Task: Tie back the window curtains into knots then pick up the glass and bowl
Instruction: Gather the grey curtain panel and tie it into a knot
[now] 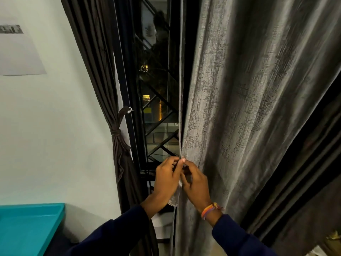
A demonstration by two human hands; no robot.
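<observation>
A wide grey curtain [249, 108] hangs loose over the right half of the window. My left hand [166, 179] and my right hand [195, 183] both pinch its left hem at about waist height, fingertips nearly touching. On the left, a dark brown curtain [96, 58] is gathered and bound with a knotted tie [115, 131] against the wall. No glass or bowl is in view.
Between the curtains the dark window [156, 89] shows a black diagonal metal grille. A teal table [27, 224] stands at the lower left against the white wall. A sheet of paper [18, 52] hangs on that wall. A darker curtain fold [295, 182] hangs at right.
</observation>
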